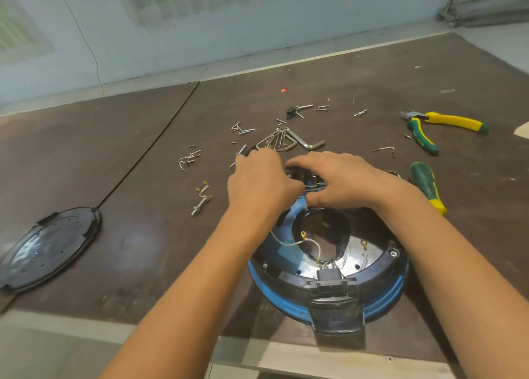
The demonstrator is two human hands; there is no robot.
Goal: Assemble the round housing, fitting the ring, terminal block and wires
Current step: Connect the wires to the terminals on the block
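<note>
The round blue and black housing point(378, 290) lies on the brown table near me, its middle open. A pale wire with a yellow ring terminal point(303, 234) runs across the opening. A black latch point(337, 313) sticks out at its near edge. Both hands work at the housing's far rim. My left hand point(259, 178) and my right hand point(340, 178) curl their fingers round a small black terminal block point(300, 175) with blue wires, mostly hidden between them.
A black round cover point(48, 248) lies at the left. Beyond the hands lie hex keys point(289, 141), several loose screws point(242, 129) and a bolt with terminals point(201, 199). Yellow-green pliers point(440, 124) and a green-yellow screwdriver point(428, 185) rest at the right.
</note>
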